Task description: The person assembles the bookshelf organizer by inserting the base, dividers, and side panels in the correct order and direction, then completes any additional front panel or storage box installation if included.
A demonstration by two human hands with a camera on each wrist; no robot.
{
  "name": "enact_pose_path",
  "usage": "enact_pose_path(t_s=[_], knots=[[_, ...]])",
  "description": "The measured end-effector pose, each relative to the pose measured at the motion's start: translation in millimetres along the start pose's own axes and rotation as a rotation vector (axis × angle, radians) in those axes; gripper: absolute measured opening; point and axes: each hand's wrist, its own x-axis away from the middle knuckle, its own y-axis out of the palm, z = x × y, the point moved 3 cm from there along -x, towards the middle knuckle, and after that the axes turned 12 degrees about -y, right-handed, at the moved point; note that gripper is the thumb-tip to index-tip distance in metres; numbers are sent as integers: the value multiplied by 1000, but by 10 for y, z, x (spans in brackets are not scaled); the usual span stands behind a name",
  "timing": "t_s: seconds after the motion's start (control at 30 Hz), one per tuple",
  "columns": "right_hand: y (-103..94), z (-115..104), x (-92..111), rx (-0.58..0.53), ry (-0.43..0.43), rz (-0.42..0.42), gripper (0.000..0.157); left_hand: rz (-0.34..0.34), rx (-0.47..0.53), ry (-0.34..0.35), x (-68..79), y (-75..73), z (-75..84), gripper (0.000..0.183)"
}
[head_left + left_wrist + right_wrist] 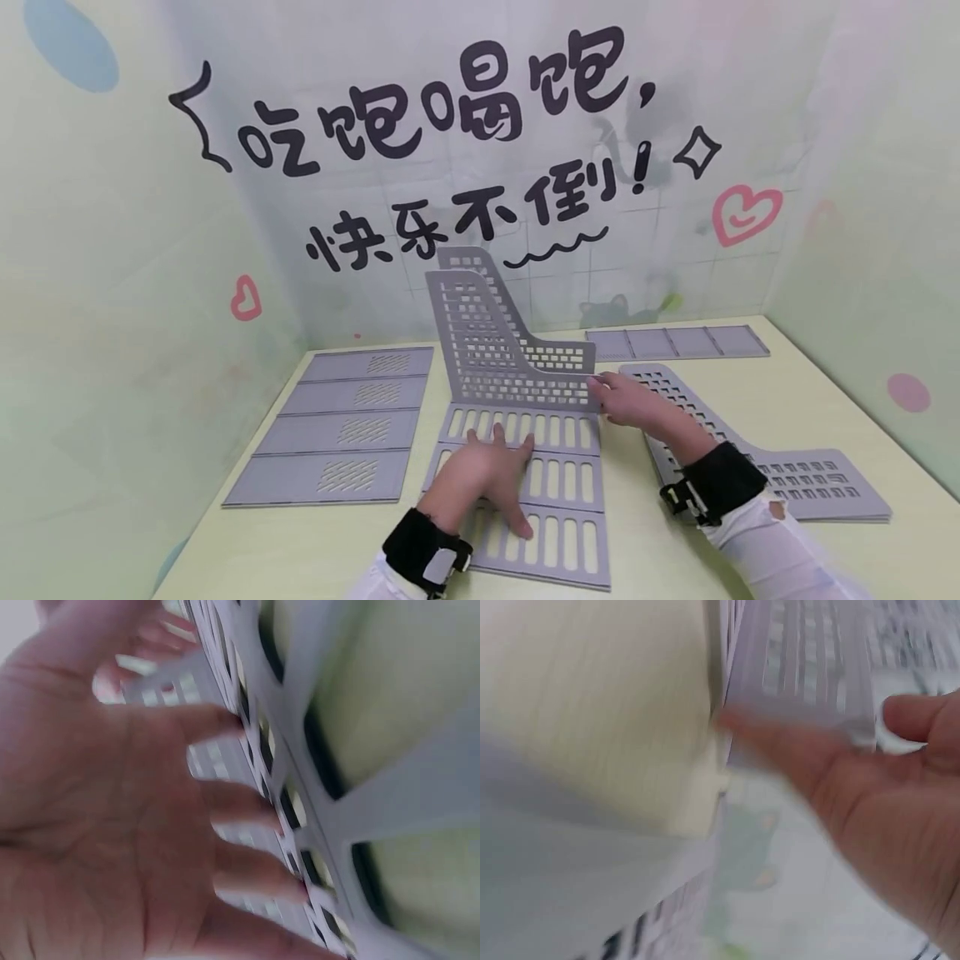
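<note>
A grey folding panel with rows of long slots (564, 533) lies flat on the table. My left hand (487, 475) rests on it with spread fingers, and the left wrist view shows the fingertips (259, 814) against the slotted surface. At the panel's far end an L-shaped grey perforated side panel (525, 387) stands upright, with a second perforated panel (566, 354) upright behind it. My right hand (630, 404) touches the right end of the nearer upright panel. In the right wrist view its blurred fingers (780, 746) extend along that end, with the thumb apart.
A grey folding panel (337, 425) with hatched cutouts lies left. On the right are stacked L-shaped perforated panels (810, 479), beneath my right forearm. A narrow segmented grey panel (686, 342) lies at the back, near the printed wall (825, 275).
</note>
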Motion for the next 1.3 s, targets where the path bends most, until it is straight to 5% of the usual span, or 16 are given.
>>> enact_pose_path(t_s=[0.1, 0.5, 0.77, 1.03, 1.3], knots=[[96, -57, 10, 82, 29, 26, 72, 9, -12, -5, 11, 15, 83, 132], [170, -102, 17, -28, -2, -8, 81, 26, -4, -59, 18, 38, 99, 131], [141, -84, 33, 54, -7, -10, 83, 58, 105, -147, 186, 39, 253, 122], [-108, -90, 142, 495, 12, -52, 89, 114, 9, -109, 277, 36, 380, 110], [-374, -12, 262, 667, 129, -33, 104, 215, 3, -146, 279, 53, 297, 104]])
